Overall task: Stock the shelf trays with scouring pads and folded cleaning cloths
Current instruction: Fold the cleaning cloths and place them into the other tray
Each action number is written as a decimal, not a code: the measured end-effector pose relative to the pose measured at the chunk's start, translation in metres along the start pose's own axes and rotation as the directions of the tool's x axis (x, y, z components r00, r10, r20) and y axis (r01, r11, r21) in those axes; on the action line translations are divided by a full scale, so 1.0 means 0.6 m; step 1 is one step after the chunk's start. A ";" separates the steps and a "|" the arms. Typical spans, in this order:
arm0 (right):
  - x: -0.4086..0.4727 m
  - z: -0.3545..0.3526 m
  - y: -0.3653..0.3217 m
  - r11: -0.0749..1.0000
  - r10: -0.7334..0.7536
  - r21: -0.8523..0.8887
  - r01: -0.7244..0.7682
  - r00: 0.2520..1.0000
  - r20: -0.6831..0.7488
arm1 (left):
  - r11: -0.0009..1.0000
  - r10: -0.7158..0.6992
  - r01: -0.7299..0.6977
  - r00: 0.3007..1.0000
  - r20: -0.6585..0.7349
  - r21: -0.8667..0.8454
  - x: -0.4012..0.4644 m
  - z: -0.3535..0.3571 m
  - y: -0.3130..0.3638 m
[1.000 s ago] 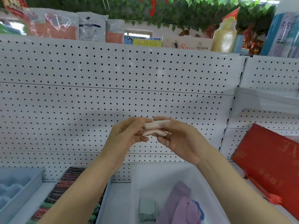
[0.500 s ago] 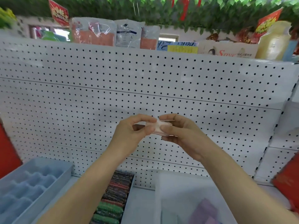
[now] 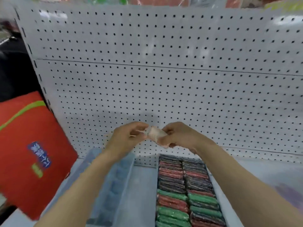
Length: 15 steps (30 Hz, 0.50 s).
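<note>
A small pale pink folded cloth [image 3: 156, 135] is held up in front of the pegboard between both hands. My left hand [image 3: 129, 136] pinches its left end, and my right hand [image 3: 178, 135] grips its right end with curled fingers. Below my right forearm a tray [image 3: 211, 177] holds two rows of glittery scouring pads [image 3: 172, 199] in red, green and dark colours. Under my left forearm stands a pale blue tray [image 3: 114, 185] divided into compartments. The frame is motion-blurred.
A white pegboard back wall [image 3: 164, 79] fills the view. A big red bag [image 3: 29, 153] leans at the left. A clear bin [image 3: 278, 185] shows at the right edge, its contents blurred. Packaged goods [image 3: 147, 0] sit on top of the pegboard.
The view has swung left and down: the scouring-pad tray and blue tray now sit under my arms, and the clear bin has slid to the right. Both hands keep holding the pink cloth.
</note>
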State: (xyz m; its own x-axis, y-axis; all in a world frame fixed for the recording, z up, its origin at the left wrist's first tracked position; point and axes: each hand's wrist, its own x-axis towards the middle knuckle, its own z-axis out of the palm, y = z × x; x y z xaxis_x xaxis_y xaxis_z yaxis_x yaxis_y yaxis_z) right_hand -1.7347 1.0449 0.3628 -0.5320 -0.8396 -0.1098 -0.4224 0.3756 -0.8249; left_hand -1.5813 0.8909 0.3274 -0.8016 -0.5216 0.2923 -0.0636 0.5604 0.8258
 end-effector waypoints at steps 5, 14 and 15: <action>0.074 0.184 0.003 0.932 0.116 0.344 -0.116 0.993 0.021 | 0.773 -0.495 0.485 0.864 -0.090 0.409 -0.064 -0.149 -0.242; 0.161 0.350 0.011 0.758 0.304 0.616 -0.215 0.952 -0.042 | 0.678 -0.717 0.719 0.693 0.075 -0.153 -0.107 -0.180 -0.343; 0.164 0.353 0.013 0.748 0.316 0.626 -0.219 0.948 -0.047 | 0.645 -0.724 0.730 0.678 0.125 -0.224 -0.108 -0.180 -0.341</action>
State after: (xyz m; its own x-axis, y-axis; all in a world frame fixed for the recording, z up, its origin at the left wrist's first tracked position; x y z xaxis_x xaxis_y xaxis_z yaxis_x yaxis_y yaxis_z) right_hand -1.6350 0.8819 0.2278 -0.6721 -0.6583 -0.3389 0.2596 0.2192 -0.9405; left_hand -1.4518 0.7405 0.1916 -0.5719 -0.6790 -0.4603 -0.4934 -0.1635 0.8543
